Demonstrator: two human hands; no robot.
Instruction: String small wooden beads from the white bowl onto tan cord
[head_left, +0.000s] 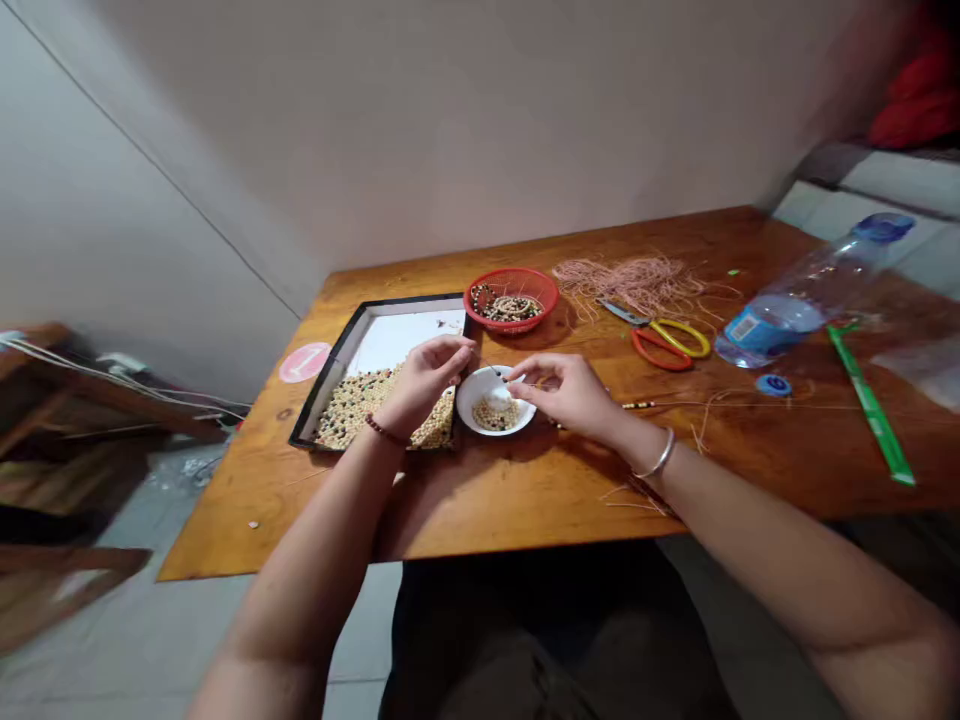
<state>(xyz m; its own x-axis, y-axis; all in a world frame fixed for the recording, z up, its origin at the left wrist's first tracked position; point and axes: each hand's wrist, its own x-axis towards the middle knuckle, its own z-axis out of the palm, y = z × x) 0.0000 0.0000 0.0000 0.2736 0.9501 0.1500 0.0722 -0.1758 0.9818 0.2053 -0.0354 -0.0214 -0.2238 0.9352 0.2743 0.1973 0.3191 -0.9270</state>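
Over a small white bowl (466, 402) of pale and dark beads, both my hands meet. My left hand (431, 378), with a dark beaded bracelet at its wrist, pinches a thin string that runs toward the other hand. My right hand (562, 390), wearing a silver bangle, has thumb and forefinger closed at a dark bead (501, 378) by the string. Whether the bead is threaded is too small to tell. Beneath the left hand lies a black-edged tray (390, 340) with many yellowish and dark beads. A short beaded strand (637, 405) lies right of the right hand.
Behind the bowl stands a red basket (551, 297) of beaded loops. Pink string (637, 285) lies heaped beside scissors (679, 345). A plastic bottle (814, 290), blue cap (774, 385) and green strip (870, 405) are at right. A pink round label (305, 362) is left.
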